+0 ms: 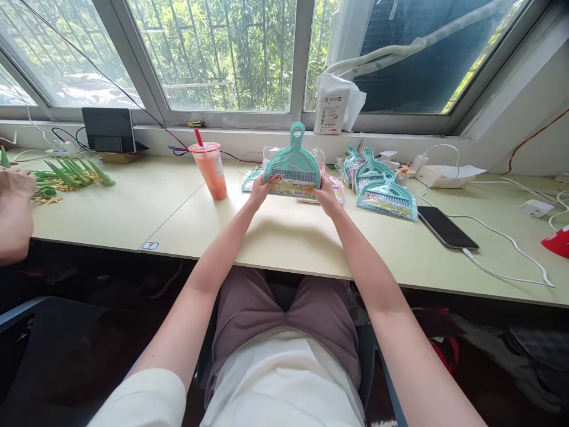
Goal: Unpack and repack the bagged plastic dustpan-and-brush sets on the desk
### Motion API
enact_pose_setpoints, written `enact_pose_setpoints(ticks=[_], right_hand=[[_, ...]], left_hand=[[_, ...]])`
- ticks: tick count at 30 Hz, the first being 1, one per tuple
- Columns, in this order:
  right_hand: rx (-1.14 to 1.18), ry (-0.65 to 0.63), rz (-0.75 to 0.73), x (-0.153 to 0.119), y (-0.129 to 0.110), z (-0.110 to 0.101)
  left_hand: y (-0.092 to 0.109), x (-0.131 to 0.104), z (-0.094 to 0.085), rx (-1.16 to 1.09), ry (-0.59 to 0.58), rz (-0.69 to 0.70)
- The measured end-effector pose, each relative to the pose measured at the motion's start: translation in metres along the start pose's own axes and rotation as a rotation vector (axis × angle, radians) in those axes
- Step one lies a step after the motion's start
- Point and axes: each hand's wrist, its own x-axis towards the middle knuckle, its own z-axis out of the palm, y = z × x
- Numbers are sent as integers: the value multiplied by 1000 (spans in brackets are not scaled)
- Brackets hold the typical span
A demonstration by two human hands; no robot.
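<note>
Between my two hands a teal dustpan-and-brush set [294, 164] is held upright above the table, its looped handle pointing up. My left hand [259, 191] grips its lower left corner and my right hand [326, 194] grips the lower right corner. A printed label and grey bristles show across its front. Behind it lie more packaged sets, partly hidden, one teal [251, 181] and one pink [338, 190]. To the right, several teal sets rest in a group, the nearest one [386, 198] flat on the table.
A red drink cup [212, 172] stands left of my hands. Right of the sets lies a phone [448, 228] with a white cable. Another person's hand [15, 207] is at the far left beside green artificial stems [73, 173]. A tablet [109, 130] stands near the window.
</note>
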Motion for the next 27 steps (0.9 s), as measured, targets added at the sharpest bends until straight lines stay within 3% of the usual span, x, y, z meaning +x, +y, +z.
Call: enact_pose_setpoints(ticks=[6,15,23,27], right_hand=[[130,16,137,1,-1,-3],[54,-29,101,3,6,-2],[-363,331,230,-7,-8,19],[-502,346,313,-12,-23,23]], left_hand=[[4,-7,2,22,-98,70],[-5,-5,15,34,95,35],[1,-23,32,253,245,147],[6,-33,42,348,259,82]])
